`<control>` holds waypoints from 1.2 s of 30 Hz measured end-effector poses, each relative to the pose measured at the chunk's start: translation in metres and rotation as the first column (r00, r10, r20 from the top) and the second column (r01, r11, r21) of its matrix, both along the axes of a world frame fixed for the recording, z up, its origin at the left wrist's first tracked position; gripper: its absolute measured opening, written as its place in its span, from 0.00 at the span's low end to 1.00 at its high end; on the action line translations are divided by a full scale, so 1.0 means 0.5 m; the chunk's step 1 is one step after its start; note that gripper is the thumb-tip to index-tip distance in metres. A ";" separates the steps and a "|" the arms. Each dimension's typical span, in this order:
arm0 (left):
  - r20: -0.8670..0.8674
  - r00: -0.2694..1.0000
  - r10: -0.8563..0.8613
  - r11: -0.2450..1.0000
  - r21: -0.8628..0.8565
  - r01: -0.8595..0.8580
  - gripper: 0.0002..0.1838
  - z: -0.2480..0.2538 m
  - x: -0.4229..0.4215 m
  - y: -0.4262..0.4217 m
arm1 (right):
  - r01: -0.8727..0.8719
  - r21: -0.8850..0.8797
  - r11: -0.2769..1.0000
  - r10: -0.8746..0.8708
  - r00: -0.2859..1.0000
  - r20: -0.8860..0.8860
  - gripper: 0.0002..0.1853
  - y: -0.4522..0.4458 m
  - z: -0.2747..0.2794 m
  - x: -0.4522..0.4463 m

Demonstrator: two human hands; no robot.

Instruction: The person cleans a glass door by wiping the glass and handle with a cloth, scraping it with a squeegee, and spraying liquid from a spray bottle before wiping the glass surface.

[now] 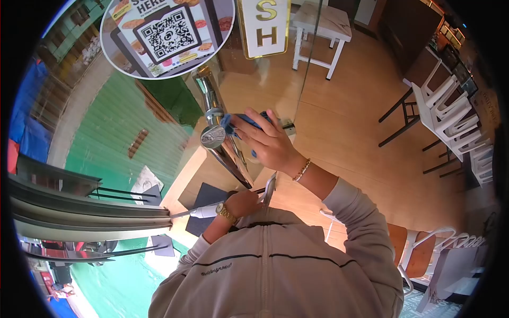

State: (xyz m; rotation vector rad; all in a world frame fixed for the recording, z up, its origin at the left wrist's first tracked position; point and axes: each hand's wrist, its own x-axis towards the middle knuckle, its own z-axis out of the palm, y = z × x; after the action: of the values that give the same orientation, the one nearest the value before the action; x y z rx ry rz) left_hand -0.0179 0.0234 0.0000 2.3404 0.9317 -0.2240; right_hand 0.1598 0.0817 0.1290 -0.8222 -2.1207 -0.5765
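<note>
My right hand [270,140], with a gold bracelet at the wrist, presses a blue cloth [229,124] against the glass door [268,87], right beside the long shiny metal door handle [213,106]. Its fingers are spread over the cloth, which shows around them. My left hand [243,204], with a gold watch at the wrist, is closed lower down, near the handle's bottom end. From it sticks out a tool with a narrow, flat grey head [270,188]; its exact kind is unclear. A white, tapered piece [207,211] shows on the other side of that wrist.
A round sign with a QR code [168,36] and a white-and-gold sign [265,29] are on the glass. Beyond stand a white-legged table [323,24] and white chairs [448,114]. A dark mat [204,199] lies on the floor; wooden-backed chairs [416,249] are at right.
</note>
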 end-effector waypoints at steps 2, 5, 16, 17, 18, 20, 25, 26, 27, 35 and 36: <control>0.009 0.998 0.058 0.998 -0.014 -0.058 0.25 0.017 0.002 -0.002 | -0.033 -0.007 0.999 0.033 0.998 0.045 0.12 0.002 -0.019 0.030; 0.023 0.997 0.071 0.997 -0.015 -0.070 0.23 0.034 -0.005 -0.014 | 0.005 0.116 0.993 -0.002 1.000 -0.024 0.11 0.016 0.009 0.072; 0.068 0.998 0.007 0.996 0.086 -0.013 0.24 0.042 0.031 -0.003 | 0.037 0.165 0.986 -0.014 0.990 -0.143 0.13 0.011 0.133 -0.017; 0.093 0.996 0.014 0.994 0.104 -0.024 0.24 0.043 0.029 -0.002 | 0.009 0.146 0.989 0.005 0.995 -0.095 0.13 0.011 0.112 0.007; 0.082 0.996 0.024 0.996 0.085 -0.031 0.24 0.045 0.026 -0.003 | -0.019 0.126 0.992 0.025 0.999 -0.044 0.12 0.012 0.091 0.036; 0.074 0.995 0.061 0.997 0.043 -0.064 0.25 0.051 0.021 -0.011 | -0.027 0.131 0.991 0.031 0.999 -0.033 0.12 0.019 0.097 0.062; 0.072 0.997 0.012 0.993 0.114 -0.020 0.26 0.046 0.021 -0.023 | 0.000 0.225 0.974 0.047 0.978 -0.204 0.13 0.015 0.180 0.009; 0.057 0.998 0.016 0.994 0.106 -0.022 0.26 0.049 0.025 -0.023 | -0.019 0.247 0.969 0.047 0.993 -0.108 0.14 0.022 0.195 -0.003; 0.043 0.999 0.017 0.995 0.097 -0.021 0.25 0.056 0.029 -0.026 | -0.057 0.250 0.966 0.067 0.997 -0.031 0.13 0.019 0.214 -0.015; 0.065 0.995 0.076 0.996 0.043 -0.079 0.24 0.033 0.024 -0.038 | -0.319 0.101 0.942 0.242 0.857 0.456 0.06 0.042 0.252 -0.029; 0.073 0.994 0.078 0.995 0.053 -0.082 0.23 0.040 0.021 -0.037 | -0.307 0.068 0.949 0.237 0.842 0.485 0.06 0.035 0.265 -0.024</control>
State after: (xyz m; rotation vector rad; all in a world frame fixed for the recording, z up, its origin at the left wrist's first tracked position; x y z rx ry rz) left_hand -0.0073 0.0048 0.0200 2.3401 1.0064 -0.0833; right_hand 0.1477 0.0991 0.2614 -0.2985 -2.5430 -0.8273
